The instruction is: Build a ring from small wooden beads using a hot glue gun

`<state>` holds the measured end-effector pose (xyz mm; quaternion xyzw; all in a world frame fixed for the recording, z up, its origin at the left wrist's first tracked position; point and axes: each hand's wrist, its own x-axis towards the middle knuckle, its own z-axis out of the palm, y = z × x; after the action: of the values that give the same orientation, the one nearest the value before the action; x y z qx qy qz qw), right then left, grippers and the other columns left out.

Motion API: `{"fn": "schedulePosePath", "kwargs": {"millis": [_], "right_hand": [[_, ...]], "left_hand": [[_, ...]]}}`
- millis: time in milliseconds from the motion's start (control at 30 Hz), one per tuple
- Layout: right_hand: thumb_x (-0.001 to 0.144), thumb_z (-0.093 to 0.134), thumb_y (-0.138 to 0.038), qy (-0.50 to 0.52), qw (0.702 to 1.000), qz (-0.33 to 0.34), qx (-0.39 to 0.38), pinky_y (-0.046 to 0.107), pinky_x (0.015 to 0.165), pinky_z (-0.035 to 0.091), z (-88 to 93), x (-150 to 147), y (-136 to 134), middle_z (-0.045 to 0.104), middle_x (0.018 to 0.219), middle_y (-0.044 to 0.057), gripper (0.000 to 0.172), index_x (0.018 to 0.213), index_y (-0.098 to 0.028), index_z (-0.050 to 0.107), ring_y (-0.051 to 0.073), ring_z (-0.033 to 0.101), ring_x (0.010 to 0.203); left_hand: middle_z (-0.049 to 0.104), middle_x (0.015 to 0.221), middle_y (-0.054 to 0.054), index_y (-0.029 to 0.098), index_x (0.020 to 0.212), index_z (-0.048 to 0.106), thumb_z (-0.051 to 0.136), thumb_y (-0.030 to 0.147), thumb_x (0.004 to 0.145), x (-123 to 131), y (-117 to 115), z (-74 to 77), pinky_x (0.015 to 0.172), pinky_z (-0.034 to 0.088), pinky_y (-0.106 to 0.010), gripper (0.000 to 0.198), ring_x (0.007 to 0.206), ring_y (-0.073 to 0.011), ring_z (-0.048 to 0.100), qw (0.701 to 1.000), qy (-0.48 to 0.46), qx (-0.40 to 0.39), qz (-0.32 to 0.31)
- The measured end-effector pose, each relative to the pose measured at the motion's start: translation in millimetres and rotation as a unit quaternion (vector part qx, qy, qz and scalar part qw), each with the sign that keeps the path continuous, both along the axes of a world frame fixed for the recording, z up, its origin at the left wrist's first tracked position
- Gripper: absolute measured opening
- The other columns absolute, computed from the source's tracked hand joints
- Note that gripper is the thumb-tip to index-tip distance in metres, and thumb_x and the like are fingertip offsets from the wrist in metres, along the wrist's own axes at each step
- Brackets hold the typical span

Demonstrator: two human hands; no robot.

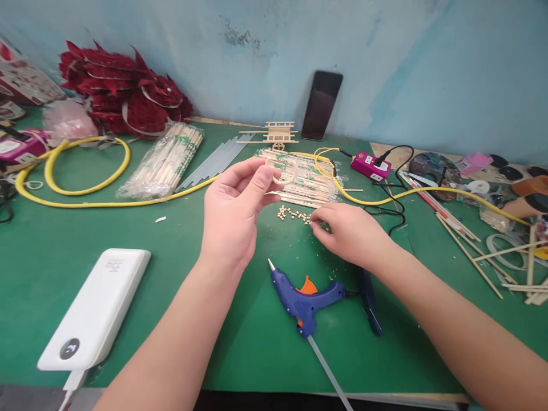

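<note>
Pinched between the thumb and fingers of my left hand [240, 208] is a small pale ring [294, 171], raised above the table. My right hand [349, 231] is lower, its fingertips closed together at the right end of a scatter of tiny wooden pieces [293, 213]. Whether a piece is between those fingertips is hidden. Below the hands lies a blue hot glue gun [299, 299] with an orange trigger, its nozzle pointing up and left, a clear glue stick [327, 371] sticking out of its back.
A white power bank [96, 308] lies left. Behind are packs of wooden sticks [165, 157], glue sticks [218, 157], a little wooden cart [279, 134] and a phone [322, 105] against the wall. A yellow cable [171, 200] crosses the table; loose sticks [471, 257] lie right.
</note>
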<state>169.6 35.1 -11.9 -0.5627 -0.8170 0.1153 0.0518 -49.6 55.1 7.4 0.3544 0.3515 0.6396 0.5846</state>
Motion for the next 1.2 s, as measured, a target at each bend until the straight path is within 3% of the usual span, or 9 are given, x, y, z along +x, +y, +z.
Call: {"fn": "schedulePosePath", "kwargs": {"millis": [267, 500, 667, 1200], "right_hand": [[0.107, 0.056, -0.016, 0.001, 1.0, 0.01, -0.015, 0.035, 0.084, 0.047, -3.9, -4.9, 12.2, 0.082, 0.106, 0.012, 0.024, 0.103, -0.017, 0.08, 0.027, 0.073, 0.098], [0.1, 0.057, -0.009, 0.01, 0.999, 0.013, -0.038, 0.034, 0.082, 0.045, 2.3, 4.4, 26.0, 0.081, 0.104, 0.01, 0.024, 0.097, -0.017, 0.079, 0.025, 0.07, 0.094], [0.1, 0.061, -0.013, 0.015, 0.998, 0.005, -0.062, 0.032, 0.075, 0.043, 2.5, 8.2, 22.3, 0.079, 0.093, 0.007, 0.018, 0.091, -0.017, 0.077, 0.022, 0.067, 0.084], [0.104, 0.058, -0.013, 0.005, 0.999, 0.009, -0.051, 0.035, 0.08, 0.043, -9.8, 1.2, 14.3, 0.077, 0.103, 0.012, 0.016, 0.095, -0.018, 0.07, 0.026, 0.067, 0.094]], "left_hand": [[0.082, 0.097, -0.002, 0.024, 0.097, 0.082, 0.094, 0.028, 0.09, -0.5, -3.5, 2.9, 0.072, 0.065, -0.025, 0.015, 0.083, -0.014, 0.077, 1.0, -0.002, -0.021, -0.001], [0.079, 0.093, -0.001, 0.024, 0.095, 0.08, 0.091, 0.026, 0.093, -3.3, -0.5, 0.8, 0.087, 0.059, -0.029, 0.011, 0.089, -0.0146, 0.073, 1.0, 0.009, -0.007, 0.009], [0.079, 0.093, -0.002, 0.024, 0.095, 0.08, 0.088, 0.025, 0.094, -3.3, -1.3, 1.8, 0.084, 0.057, -0.028, 0.008, 0.091, -0.0154, 0.072, 1.0, 0.017, -0.023, 0.005], [0.077, 0.089, -0.003, 0.019, 0.096, 0.081, 0.09, 0.023, 0.091, 3.4, -3.3, 0.5, 0.074, 0.057, -0.023, 0.011, 0.079, -0.0123, 0.067, 0.999, 0.011, -0.017, -0.04]]}}
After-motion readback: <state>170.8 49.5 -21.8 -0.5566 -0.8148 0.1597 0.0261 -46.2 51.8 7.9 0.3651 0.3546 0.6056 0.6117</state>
